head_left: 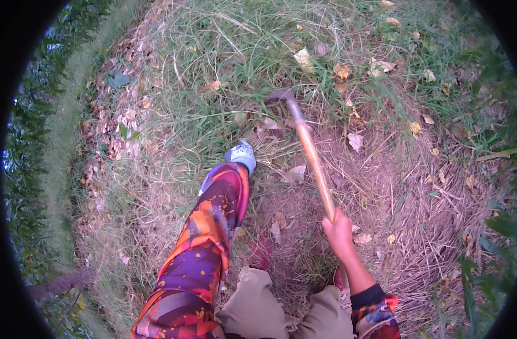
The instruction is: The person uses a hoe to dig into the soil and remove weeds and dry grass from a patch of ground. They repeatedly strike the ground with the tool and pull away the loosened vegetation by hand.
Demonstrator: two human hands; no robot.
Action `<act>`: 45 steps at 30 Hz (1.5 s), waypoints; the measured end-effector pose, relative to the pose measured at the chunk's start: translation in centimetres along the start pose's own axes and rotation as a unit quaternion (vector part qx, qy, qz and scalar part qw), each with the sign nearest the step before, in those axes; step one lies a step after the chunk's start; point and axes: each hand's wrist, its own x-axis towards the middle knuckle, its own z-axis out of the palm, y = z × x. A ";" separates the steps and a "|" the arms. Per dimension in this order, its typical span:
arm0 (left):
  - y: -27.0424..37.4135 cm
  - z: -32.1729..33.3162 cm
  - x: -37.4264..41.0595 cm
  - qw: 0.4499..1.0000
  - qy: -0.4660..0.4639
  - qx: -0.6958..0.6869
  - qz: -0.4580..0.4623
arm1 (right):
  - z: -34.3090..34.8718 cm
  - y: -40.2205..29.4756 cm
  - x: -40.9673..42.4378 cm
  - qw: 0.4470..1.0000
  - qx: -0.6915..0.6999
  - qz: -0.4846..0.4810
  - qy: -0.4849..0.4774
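Observation:
My right hand (339,229), bare, grips the lower end of a sickle's wooden handle (313,163). The sickle's dark metal head (280,95) curves leftward at the far end, low among green grass, and looks slightly blurred. To the left of the handle, my left hand (242,156) reaches down into the grass in a pale glove bearing marks. Its fingers are hidden, so whether it holds any stems is unclear. Dry grass stems (279,151) lie just right of the glove, between it and the handle.
Long green grass (224,80) and fallen leaves (303,59) cover the ground ahead. Cut-looking straw (411,254) spreads at right. Leafy plants (506,241) border the right edge; taller plants (25,169) stand at left, near a branch-like stem (63,283). My khaki trouser legs (258,305) are below.

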 end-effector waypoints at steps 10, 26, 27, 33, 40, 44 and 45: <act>0.2 -1.8 -5.3 0.942 0.068 0.153 0.290 | 0.1 12.6 -8.6 0.983 -0.006 0.157 -0.096; -39.2 14.4 -24.9 0.959 -0.123 0.231 -0.106 | -8.1 5.3 -8.2 0.998 -0.048 -0.022 -0.028; -42.2 14.2 -26.6 0.934 -0.174 0.236 -0.204 | -8.2 5.5 -8.5 1.000 -0.012 -0.013 -0.021; -37.6 7.3 -28.7 0.929 -0.271 0.246 -0.047 | -6.9 7.4 -12.5 0.995 0.066 0.071 -0.030; -8.6 3.9 -20.3 0.909 0.109 -0.255 0.312 | -5.6 6.9 -13.4 0.997 -0.024 0.068 -0.003; 3.1 6.9 -15.7 0.985 0.088 -0.035 0.143 | -5.6 5.5 -13.3 0.998 -0.037 0.045 -0.004; 4.2 7.6 -14.3 0.997 -0.001 -0.012 0.070 | -5.7 5.3 -13.2 0.998 -0.037 0.059 -0.006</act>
